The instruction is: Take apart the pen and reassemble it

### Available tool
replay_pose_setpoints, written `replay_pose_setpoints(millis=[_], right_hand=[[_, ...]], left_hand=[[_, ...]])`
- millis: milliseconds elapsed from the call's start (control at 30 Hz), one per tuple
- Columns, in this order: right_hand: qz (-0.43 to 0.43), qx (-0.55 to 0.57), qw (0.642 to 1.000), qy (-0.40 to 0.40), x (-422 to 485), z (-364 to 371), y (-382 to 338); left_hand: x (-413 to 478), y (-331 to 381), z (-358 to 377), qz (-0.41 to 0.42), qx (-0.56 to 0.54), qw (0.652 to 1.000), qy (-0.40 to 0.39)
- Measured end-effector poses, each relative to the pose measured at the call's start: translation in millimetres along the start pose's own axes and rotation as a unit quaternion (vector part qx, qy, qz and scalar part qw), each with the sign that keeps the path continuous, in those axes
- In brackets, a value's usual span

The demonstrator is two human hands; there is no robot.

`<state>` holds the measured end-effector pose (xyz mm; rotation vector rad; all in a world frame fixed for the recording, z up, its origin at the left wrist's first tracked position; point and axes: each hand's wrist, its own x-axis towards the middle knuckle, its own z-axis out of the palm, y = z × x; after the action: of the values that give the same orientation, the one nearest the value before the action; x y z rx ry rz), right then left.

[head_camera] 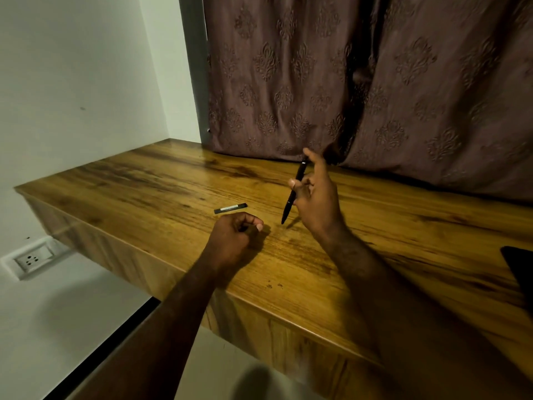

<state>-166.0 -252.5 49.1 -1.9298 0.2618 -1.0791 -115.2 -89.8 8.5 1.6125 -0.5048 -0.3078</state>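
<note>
My right hand (pixel 315 197) holds a slim black pen (pixel 293 192) between thumb and fingers, tilted, with its tip pointing down just above the wooden table (pixel 144 180). The index finger is stretched up past the pen's top end. A short black pen cap (pixel 231 208) with a silver clip lies flat on the table to the left of the pen. My left hand (pixel 235 236) rests on the table just in front of the cap, curled into a loose fist; I cannot see anything inside it.
A patterned brown curtain (pixel 360 82) hangs along the table's back edge. A dark object (pixel 519 267) lies at the table's right edge. A white wall with a socket (pixel 31 259) stands to the left, below the table's left end.
</note>
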Motion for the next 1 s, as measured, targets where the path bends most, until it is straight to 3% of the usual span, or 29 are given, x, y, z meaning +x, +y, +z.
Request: replay_pose_setpoints(millis=[233, 1000], right_hand=[[-0.074, -0.068, 0.995, -0.026, -1, -3, -11], [-0.093, -0.092, 0.990, -0.056, -6, -9, -36]], left_hand=[[-1, 2, 1, 0.012, 0.012, 1.000, 0.004], [-5, 7, 4, 0.014, 0.013, 1.000, 0.008]])
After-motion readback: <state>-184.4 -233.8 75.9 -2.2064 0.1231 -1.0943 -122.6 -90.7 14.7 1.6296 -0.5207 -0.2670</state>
